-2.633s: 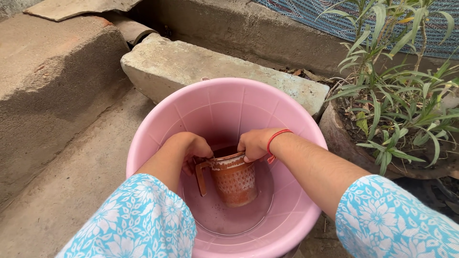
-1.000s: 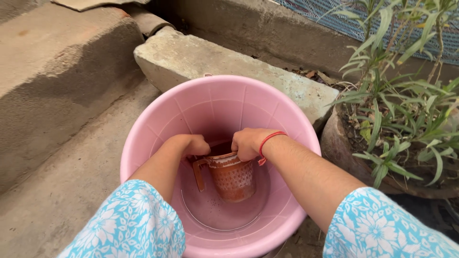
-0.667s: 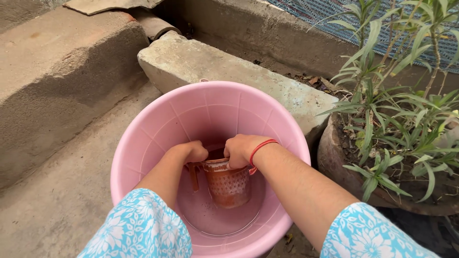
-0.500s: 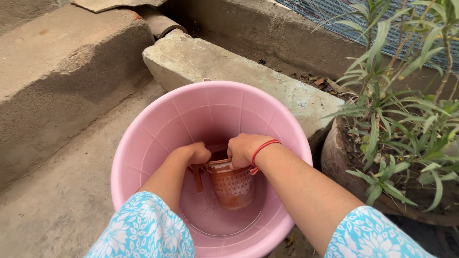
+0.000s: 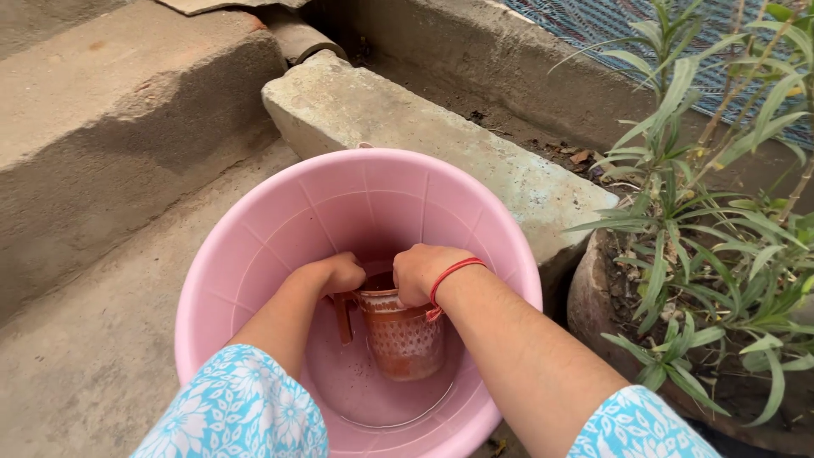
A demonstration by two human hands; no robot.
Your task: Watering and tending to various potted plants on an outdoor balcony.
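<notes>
Rough concrete ground (image 5: 76, 373) and a raised concrete step (image 5: 127, 127) fill the left of the view, with a grey stone slab (image 5: 424, 136) lying just behind a pink plastic bucket (image 5: 254, 246). To the right, close beside the bucket, sits a clay plant pot (image 5: 598, 297) full of long green leaves.

Down inside the bucket stands a brown plastic mug (image 5: 403, 339), with a little water around its base. It is nearly upright, its long axis running from the bucket floor up toward the camera, tilted slightly, mouth uppermost. Its handle (image 5: 343, 315) points to the person's left.

Both hands are lowered into the bucket and meet at the mug's top. The left hand (image 5: 335, 273) is curled shut at the rim on the handle side, right above the handle; whether it grips the handle itself or only the rim cannot be told. The right hand (image 5: 421, 273), with a red thread around its wrist, is closed over the opposite edge of the rim, fingers folded down on it. The mug lies directly below and between the two hands, each about equally near. Blue flowered sleeves (image 5: 237, 416) cover both upper arms.
</notes>
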